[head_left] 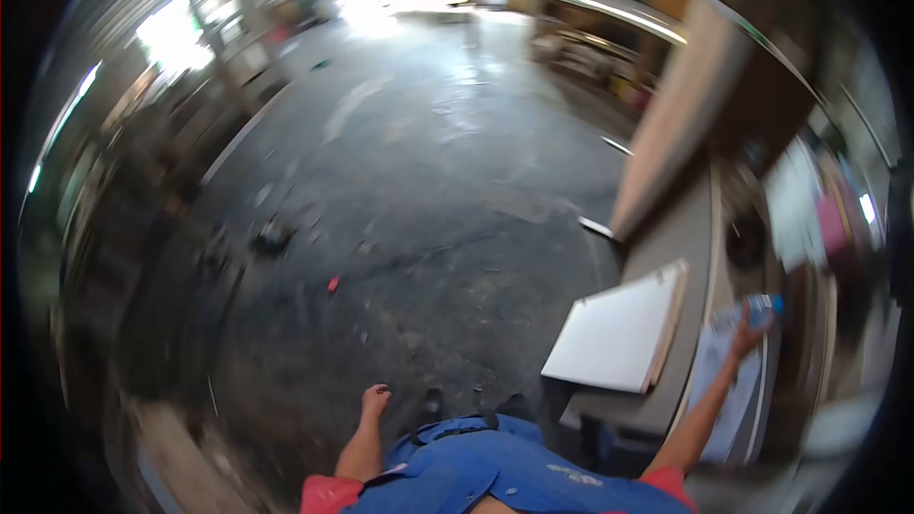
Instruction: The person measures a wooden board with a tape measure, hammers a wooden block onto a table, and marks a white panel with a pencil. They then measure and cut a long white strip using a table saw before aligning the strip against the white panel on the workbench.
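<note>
My right hand (pixel 745 335) is wrapped round a clear plastic bottle (pixel 764 308) with a blue end, over the bench at the right. Beneath that arm lie white paper sheets (pixel 731 395). A white panel (pixel 614 328) with a wooden edge rests on the bench to the left of the papers. My left hand (pixel 377 400) hangs low over the floor in front of my body, near no object; its fingers look curled, but they are small and blurred, and whether anything is in them cannot be made out.
A tall wooden board (pixel 671 114) leans at the right beyond the white panel. Shelving (pixel 595 43) stands behind it. On the grey floor (pixel 428 190) lie a small red object (pixel 332 285) and a dark heap (pixel 272 235). Boards line the left side.
</note>
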